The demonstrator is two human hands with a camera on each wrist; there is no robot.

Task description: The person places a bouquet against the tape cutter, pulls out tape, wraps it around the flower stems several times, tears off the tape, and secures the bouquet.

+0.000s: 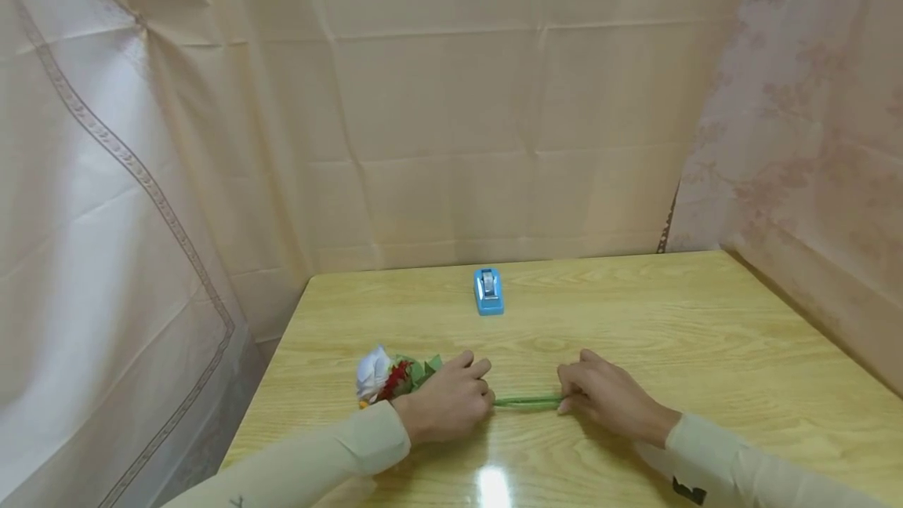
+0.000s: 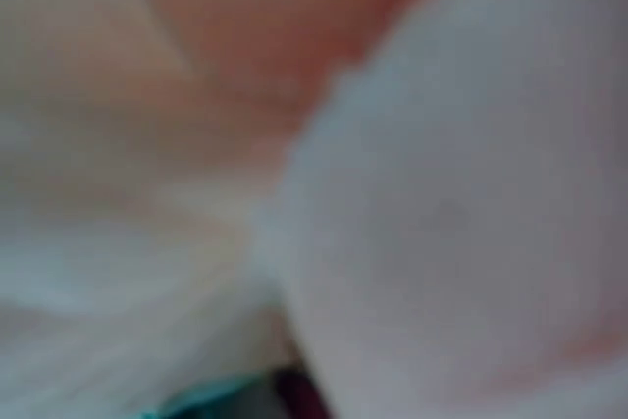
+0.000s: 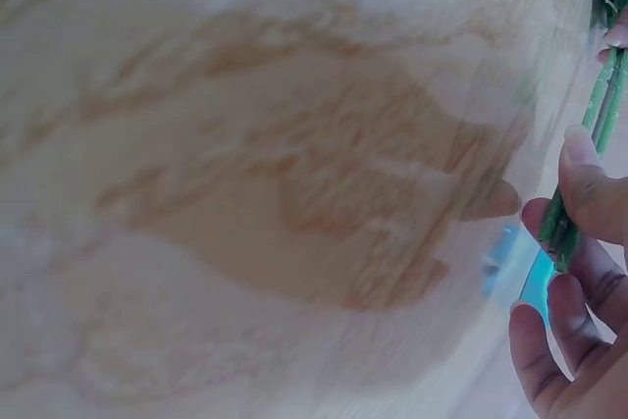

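A small bunch of artificial-looking flowers (image 1: 374,375) lies sideways low over the table, its white and red blooms to the left. My left hand (image 1: 451,402) grips the green stems (image 1: 527,403) just below the leaves (image 1: 418,373). At the right end, my right hand (image 1: 614,398) pinches the stems between thumb and fingers. The right wrist view shows the cut ends of the stems (image 3: 601,110) between thumb and forefinger, with the other fingers curled loosely. In the left wrist view everything is blurred and very close, so the left grip is hidden there.
A blue tape dispenser (image 1: 489,292) stands toward the back of the wooden table (image 1: 705,328), beyond the hands. Beige cloth (image 1: 458,100) hangs behind the table's far edge, and more curtains hang at both sides. A light reflection shows near the front.
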